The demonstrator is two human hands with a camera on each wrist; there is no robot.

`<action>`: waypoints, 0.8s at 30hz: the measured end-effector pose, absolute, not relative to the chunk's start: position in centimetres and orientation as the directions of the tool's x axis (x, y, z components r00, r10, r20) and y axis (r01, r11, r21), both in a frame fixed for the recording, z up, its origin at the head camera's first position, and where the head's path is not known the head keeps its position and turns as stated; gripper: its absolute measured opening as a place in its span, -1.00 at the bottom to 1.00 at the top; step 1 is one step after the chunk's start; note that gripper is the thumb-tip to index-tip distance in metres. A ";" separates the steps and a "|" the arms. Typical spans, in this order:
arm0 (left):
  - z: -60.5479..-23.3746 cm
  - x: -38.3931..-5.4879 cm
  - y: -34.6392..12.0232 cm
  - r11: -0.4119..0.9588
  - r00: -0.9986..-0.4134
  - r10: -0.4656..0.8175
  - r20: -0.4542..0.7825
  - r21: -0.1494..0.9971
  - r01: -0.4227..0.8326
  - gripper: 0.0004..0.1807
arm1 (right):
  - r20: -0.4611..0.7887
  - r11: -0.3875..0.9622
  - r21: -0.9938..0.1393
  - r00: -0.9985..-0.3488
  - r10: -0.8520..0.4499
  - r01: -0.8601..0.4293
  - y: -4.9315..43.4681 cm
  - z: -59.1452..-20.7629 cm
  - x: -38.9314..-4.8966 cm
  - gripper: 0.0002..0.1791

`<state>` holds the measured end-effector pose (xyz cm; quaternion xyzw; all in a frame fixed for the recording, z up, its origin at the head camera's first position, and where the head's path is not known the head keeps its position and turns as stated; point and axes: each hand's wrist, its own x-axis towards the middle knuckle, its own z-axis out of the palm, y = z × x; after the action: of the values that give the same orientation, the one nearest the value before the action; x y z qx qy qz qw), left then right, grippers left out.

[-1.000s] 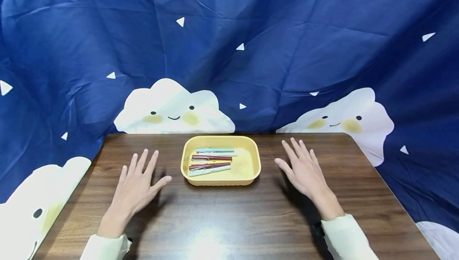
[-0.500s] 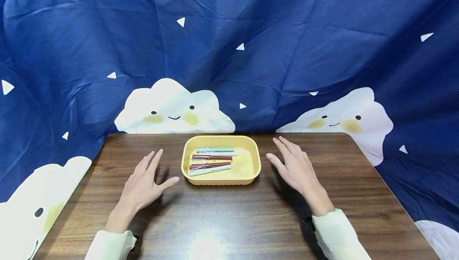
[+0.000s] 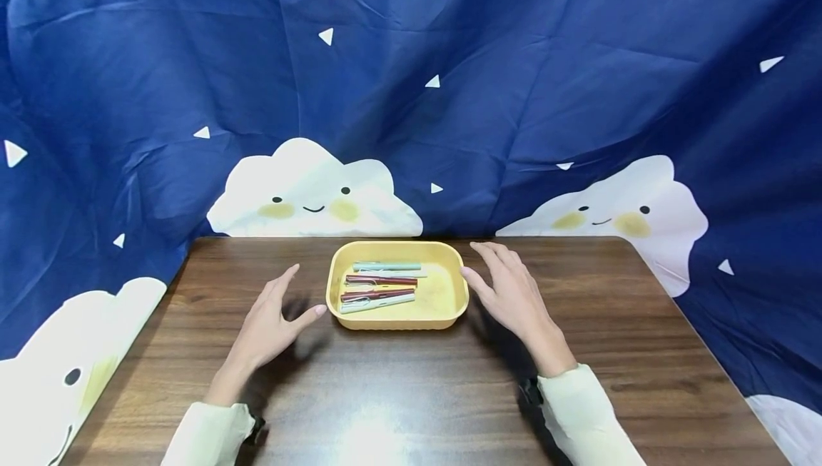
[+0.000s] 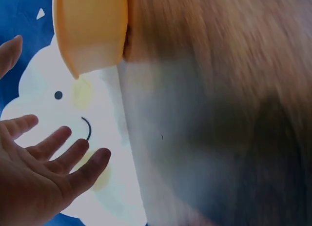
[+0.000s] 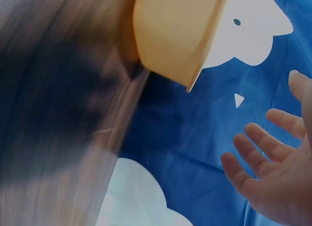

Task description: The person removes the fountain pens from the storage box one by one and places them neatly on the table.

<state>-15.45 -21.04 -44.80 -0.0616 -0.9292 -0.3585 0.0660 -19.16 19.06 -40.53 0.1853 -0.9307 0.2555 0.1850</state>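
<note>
A shallow yellow plastic tray (image 3: 443,320) sits near the back edge of the table, with several clip pens lying in its left part. Among them are a teal pen (image 3: 388,266), dark red pens (image 3: 382,280) and a pale mint pen (image 3: 379,302). My left hand (image 3: 268,323) is just left of the tray, fingers spread and thumb pointing at its front left corner. On the other side my right hand (image 3: 510,295) has its thumb tip overlapping the tray's right rim in the head view. Both palms face the tray's outer wall (image 4: 92,30) and hold nothing.
The brown wooden table (image 3: 411,394) has a bright glare spot at the front. Behind it hangs a dark blue cloth (image 3: 411,95) printed with white clouds and small triangles.
Both hands have moved inward toward the tray from either side and turned so their palms face each other. The tray and pens have stayed in place.
</note>
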 end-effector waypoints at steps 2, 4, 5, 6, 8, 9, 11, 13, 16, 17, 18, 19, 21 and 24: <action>-44.9 -15.6 -20.9 0.692 -0.985 0.069 0.160 0.703 0.163 -0.01 | 0.430 0.796 -0.415 -0.866 -0.256 -0.441 18.7 -40.5 -19.2 -0.43; -44.9 -15.9 -20.7 0.646 -0.987 0.076 0.143 0.747 0.158 -0.05 | 0.424 0.790 -0.419 -0.866 -0.265 -0.447 18.3 -40.4 -19.3 -0.44; -45.0 -16.0 -20.6 0.622 -0.988 0.078 0.132 0.768 0.152 -0.06 | 0.425 0.787 -0.421 -0.864 -0.269 -0.452 18.1 -40.3 -19.4 -0.45; -45.0 -16.1 -20.5 0.594 -0.990 0.082 0.117 0.792 0.143 -0.08 | 0.426 0.782 -0.423 -0.862 -0.273 -0.457 17.9 -40.3 -19.5 -0.45; -44.9 -16.4 -20.3 0.548 -0.993 0.085 0.086 0.828 0.119 -0.10 | 0.429 0.773 -0.430 -0.859 -0.279 -0.466 17.6 -40.3 -19.6 -0.47; -44.9 -16.4 -20.2 0.524 -0.994 0.086 0.072 0.845 0.107 -0.11 | 0.429 0.767 -0.436 -0.858 -0.283 -0.471 17.5 -40.4 -19.7 -0.47; -44.8 -16.6 -20.1 0.481 -0.995 0.087 0.048 0.873 0.084 -0.13 | 0.429 0.756 -0.449 -0.857 -0.285 -0.476 17.2 -40.5 -19.8 -0.48; -44.8 -16.8 -19.9 0.441 -0.996 0.085 0.023 0.896 0.058 -0.15 | 0.424 0.746 -0.464 -0.859 -0.286 -0.478 16.9 -40.7 -19.8 -0.48; -44.9 -17.0 -19.6 0.391 -0.998 0.068 -0.018 0.920 0.010 -0.19 | 0.415 0.728 -0.490 -0.863 -0.289 -0.479 16.3 -41.1 -19.8 -0.48; -44.9 -17.0 -19.6 0.373 -0.998 0.064 -0.030 0.928 -0.004 -0.20 | 0.411 0.724 -0.496 -0.864 -0.291 -0.480 16.1 -41.1 -19.8 -0.48; -44.9 -17.1 -19.4 0.358 -0.997 0.058 -0.041 0.934 -0.018 -0.21 | 0.409 0.720 -0.500 -0.864 -0.294 -0.482 15.8 -41.2 -19.9 -0.47; -44.9 -17.1 -19.3 0.344 -0.997 0.051 -0.052 0.938 -0.031 -0.22 | 0.403 0.716 -0.505 -0.865 -0.298 -0.482 15.6 -41.3 -19.9 -0.48; -44.9 -17.2 -19.0 0.315 -0.997 0.051 -0.061 0.948 -0.042 -0.23 | 0.389 0.709 -0.516 -0.869 -0.307 -0.481 15.0 -41.3 -20.1 -0.49; -44.9 -17.3 -18.5 0.255 -0.996 0.059 -0.074 0.965 -0.057 -0.23 | 0.363 0.699 -0.532 -0.875 -0.321 -0.477 14.3 -41.3 -20.4 -0.51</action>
<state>-17.28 -18.54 -44.89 -0.0008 -0.7908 -0.6103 -0.0473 -20.35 14.28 -41.35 0.2184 -0.9136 0.3205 0.1218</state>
